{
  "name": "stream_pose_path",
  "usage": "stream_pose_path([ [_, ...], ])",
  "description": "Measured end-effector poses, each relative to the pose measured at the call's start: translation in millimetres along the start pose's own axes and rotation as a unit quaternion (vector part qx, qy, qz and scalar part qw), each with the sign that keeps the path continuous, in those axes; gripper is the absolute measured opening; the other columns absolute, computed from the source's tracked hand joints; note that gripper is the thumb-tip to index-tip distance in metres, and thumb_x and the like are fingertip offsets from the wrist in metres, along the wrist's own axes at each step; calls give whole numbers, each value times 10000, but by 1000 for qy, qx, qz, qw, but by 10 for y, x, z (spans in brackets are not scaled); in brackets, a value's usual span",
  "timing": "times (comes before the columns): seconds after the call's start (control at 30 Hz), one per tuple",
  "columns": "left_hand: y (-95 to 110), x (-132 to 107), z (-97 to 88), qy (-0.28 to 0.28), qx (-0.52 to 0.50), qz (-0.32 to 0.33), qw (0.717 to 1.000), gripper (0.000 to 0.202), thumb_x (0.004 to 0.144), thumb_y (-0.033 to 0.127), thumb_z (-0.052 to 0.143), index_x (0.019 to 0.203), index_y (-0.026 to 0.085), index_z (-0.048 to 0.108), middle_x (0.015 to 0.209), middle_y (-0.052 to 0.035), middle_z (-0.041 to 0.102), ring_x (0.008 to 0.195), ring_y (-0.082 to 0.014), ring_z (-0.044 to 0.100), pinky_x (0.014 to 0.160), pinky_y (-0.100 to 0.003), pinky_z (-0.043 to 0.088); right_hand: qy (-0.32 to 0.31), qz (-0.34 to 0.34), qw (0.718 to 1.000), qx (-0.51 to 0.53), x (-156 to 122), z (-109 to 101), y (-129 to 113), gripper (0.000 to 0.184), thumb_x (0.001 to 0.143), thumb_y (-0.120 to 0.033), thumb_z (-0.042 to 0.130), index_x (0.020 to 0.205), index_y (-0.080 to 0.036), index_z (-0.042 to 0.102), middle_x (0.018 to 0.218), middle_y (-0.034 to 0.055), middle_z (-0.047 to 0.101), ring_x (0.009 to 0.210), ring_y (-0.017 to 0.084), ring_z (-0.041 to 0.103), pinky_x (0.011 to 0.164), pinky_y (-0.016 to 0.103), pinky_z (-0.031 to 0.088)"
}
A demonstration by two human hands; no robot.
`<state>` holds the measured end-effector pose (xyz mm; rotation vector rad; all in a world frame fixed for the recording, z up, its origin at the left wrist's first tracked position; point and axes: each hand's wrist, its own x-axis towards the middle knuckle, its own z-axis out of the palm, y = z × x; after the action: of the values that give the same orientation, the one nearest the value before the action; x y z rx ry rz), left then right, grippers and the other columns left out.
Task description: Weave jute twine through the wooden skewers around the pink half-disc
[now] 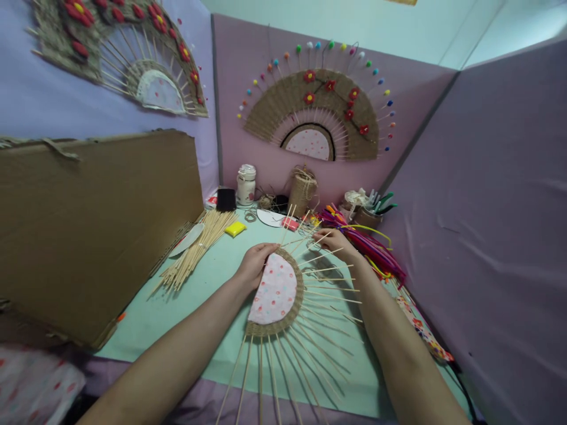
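Note:
A half-round fan frame (pixel 277 293) lies on the mint-green table (pixel 212 277): a pink spotted fabric centre, a woven jute rim, and several thin bamboo sticks radiating out. My left hand (pixel 254 262) grips the frame's upper left edge, fingers closed over the rim. My right hand (pixel 333 241) is at the top right of the frame, fingers pinched round one of the sticks (pixel 325 255). Both forearms reach in from the bottom.
A bundle of loose bamboo sticks (pixel 197 248) lies at left beside a big cardboard sheet (pixel 93 224). Coloured pipe cleaners (pixel 367 242) lie at right. A jute spool (pixel 302 192), white jar (pixel 246 184), yellow block (pixel 235 228) stand behind. Finished fans (pixel 314 115) hang on the walls.

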<state>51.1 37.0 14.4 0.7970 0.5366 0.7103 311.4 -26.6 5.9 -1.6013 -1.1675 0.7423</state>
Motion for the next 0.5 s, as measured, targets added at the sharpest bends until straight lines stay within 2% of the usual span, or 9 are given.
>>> stream_pose_path([
  [0.17,-2,-3,0,-3,-9,-5,1000,204,573,225,760,689,122,628,574,-7,632,526,-114,583,553,-245,467,-33,-7,998,-53,282,-56,-257,378,600,-466,699,764,-129,651,542,-28,513,462,65,376,458,217,270],
  [0.33,13,-8,5,-7,-15,-3,1000,202,579,221,759,694,122,625,579,-6,632,521,-109,576,552,-241,464,-64,-70,985,-147,539,-58,-674,314,652,-436,664,743,-135,674,619,0,590,545,89,460,521,220,339],
  [0.5,39,-3,-11,-2,-24,6,1000,194,579,212,758,692,122,628,593,-9,637,536,-106,580,572,-239,468,-97,-84,978,-165,692,-21,-970,330,644,-452,662,758,-143,659,632,7,611,535,101,488,511,226,363],
])
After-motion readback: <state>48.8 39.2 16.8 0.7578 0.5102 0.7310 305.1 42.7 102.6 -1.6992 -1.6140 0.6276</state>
